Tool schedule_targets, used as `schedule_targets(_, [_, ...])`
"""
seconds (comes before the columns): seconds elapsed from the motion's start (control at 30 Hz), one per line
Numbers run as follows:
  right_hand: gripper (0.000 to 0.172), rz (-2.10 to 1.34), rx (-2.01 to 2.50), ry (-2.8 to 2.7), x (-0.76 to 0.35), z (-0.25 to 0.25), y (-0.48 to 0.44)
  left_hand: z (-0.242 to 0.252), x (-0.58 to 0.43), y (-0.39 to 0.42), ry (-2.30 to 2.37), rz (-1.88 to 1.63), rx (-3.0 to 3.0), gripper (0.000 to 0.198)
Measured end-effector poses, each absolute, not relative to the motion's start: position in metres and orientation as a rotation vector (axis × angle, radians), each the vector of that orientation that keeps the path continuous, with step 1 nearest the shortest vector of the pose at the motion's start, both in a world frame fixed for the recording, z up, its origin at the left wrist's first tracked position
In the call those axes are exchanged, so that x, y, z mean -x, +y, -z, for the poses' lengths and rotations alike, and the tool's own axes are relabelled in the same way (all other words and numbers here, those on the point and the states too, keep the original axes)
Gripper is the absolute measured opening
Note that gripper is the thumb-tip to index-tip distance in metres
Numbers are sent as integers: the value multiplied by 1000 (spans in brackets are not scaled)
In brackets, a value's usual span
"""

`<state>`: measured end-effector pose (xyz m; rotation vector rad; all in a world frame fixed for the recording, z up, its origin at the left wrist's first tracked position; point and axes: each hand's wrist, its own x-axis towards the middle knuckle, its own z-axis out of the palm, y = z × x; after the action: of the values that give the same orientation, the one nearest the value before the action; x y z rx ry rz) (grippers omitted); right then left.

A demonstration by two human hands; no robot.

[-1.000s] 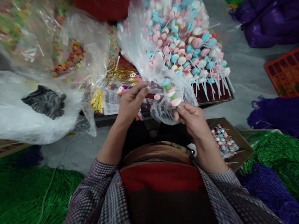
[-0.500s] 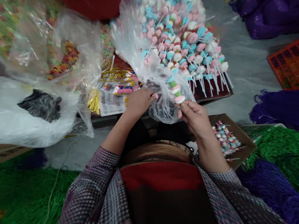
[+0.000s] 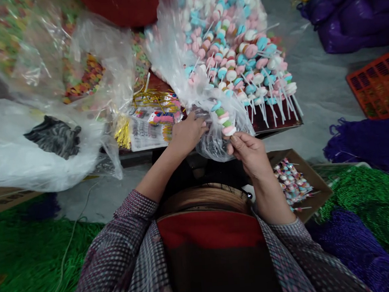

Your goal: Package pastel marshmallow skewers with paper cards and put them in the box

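Observation:
My right hand (image 3: 248,152) pinches the lower end of a candy skewer (image 3: 224,118), a stick stacked with blue, pink, green and white marshmallow discs. It stands nearly upright against a clear plastic bag (image 3: 214,142). My left hand (image 3: 187,135) lies just left of it, fingers curled onto the edge of that bag beside the skewer. Behind them, a big heap of similar skewers (image 3: 241,55) rests in the open bag on a dark tray (image 3: 280,115), white sticks pointing toward me.
Gold twist ties (image 3: 127,130) and printed wrappers (image 3: 152,124) lie left of my hands. Large plastic bags (image 3: 38,146) with coloured candy fill the left. A cardboard box (image 3: 311,183) of wrapped candy sits at right. Red baskets, green and purple bundles surround.
My left hand dropped from the skewer's top down to the bag's edge. The skewer moved from tilted to nearly upright in my right hand.

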<state>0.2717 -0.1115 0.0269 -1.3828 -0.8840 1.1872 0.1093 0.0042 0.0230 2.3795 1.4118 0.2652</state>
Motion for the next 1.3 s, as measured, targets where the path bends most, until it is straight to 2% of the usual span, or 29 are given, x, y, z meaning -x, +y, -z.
schedule_targets(0.17, [44, -1167, 1386, -931, -273, -26, -114, -26, -105, 11, 1425, -241, -2363, 29])
schedule_targets(0.4, [45, -1140, 1402, -1084, -274, -28, -119, -32, -84, 16, 1201, -959, -1501, 28])
schedule_targets(0.63, [41, -1046, 1452, -1222, -268, -33, -118, -42, -84, 6, 1081, -1055, -1160, 28])
schedule_targets(0.83, [36, -965, 1493, -1321, -268, -33, -117, -36, -85, 5, 1013, -1062, -1259, 30])
schedule_targets(1.1, [38, -985, 1532, -1337, -267, -36, -118, -32, -81, 4, 1066, -1180, -1710, 33])
schedule_targets(1.3, [36, -1054, 1551, -1271, -259, -44, -123, -23, -82, 4, 1020, -1320, -2002, 26])
